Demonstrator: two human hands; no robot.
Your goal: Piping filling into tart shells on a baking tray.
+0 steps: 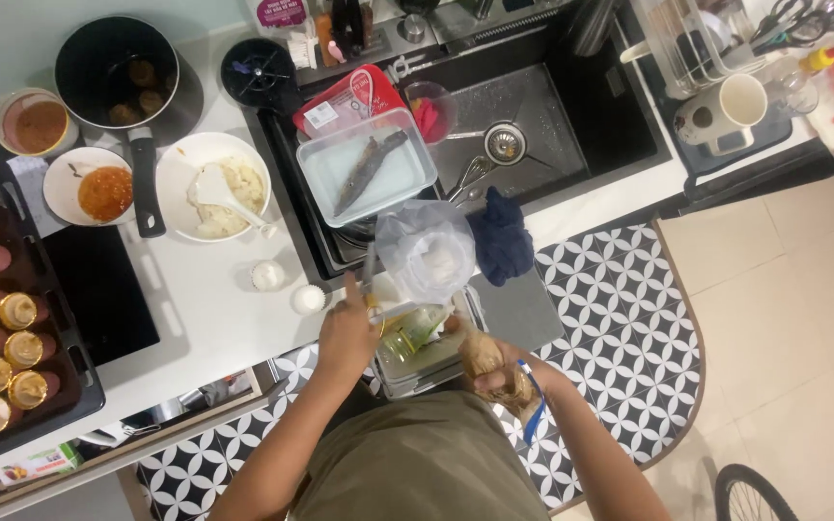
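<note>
Spreading across the upper middle of the view, the dark sink (571, 125) is the biggest thing, with a white counter (205, 299) to its left. On that counter sit a black pot (118, 72) and a white bowl (207, 183) of pale food with a spatula in it. At the sink's left edge lies a clear rectangular tray (367, 166) holding a dark fish, its long axis slanting from lower left to upper right. Nearer the person, a clear plastic bag (427, 253) stands over a metal container (422, 347). The right hand (489, 371) is closed around a brownish lump — coated the same colour — just beside the container's right edge. The left hand (349, 333) grips a thin knife (367, 270), blade pointing up toward the bag.
</note>
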